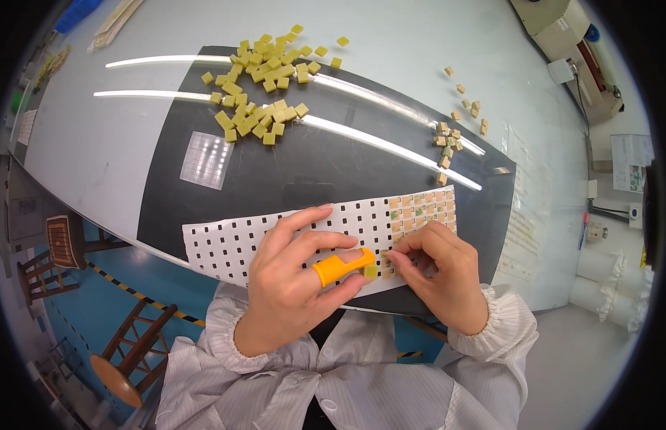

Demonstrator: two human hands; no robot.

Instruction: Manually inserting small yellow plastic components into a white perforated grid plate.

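Observation:
A white sheet with rows of small black rectangles point(236, 240) lies in front of me, its right part covered with small tan and green square pieces point(419, 211). My left hand point(286, 276) is over the sheet's middle, an orange ring-like finger tool point(336, 268) on one finger. Between its thumb and the tool's tip is a small yellow-green block point(371, 271). Close beside it, my right hand point(440, 269) pinches thumb and forefinger together at the edge of the tan pieces. What lies between those fingertips is mostly hidden.
A heap of yellow-green blocks point(261, 79) sits at the far left of the black mat point(333, 168). Loose tan blocks point(447, 147) trail off at the far right. A small translucent gridded square point(207, 160) lies on the mat's left side. Wooden stools point(132, 358) stand on the floor.

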